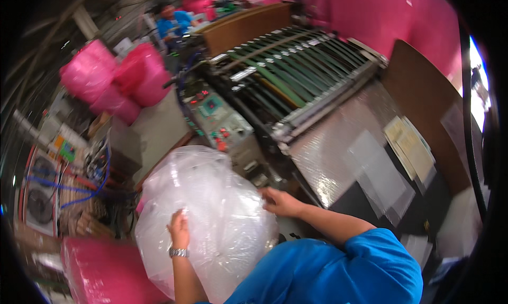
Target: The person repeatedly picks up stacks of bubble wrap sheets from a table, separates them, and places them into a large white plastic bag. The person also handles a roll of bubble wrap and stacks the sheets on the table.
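Observation:
A large, puffed-out clear plastic bag [214,198] stands in front of me, its contents pale and hard to make out. My left hand [180,231], with a metal watch on the wrist, lies against the bag's near left side, fingers stretched upward. At the bag's right edge, my right hand [280,202] has its fingers curled onto the plastic. Motion blur softens the fingertips of both hands.
Beyond the bag stands a machine with green slatted rollers [296,71] and a control panel [219,116]. Clear sheets [378,169] and papers [410,145] lie on its right-hand table. Pink wrapped bundles [108,267] stand at left; a person in blue [172,26] is far back.

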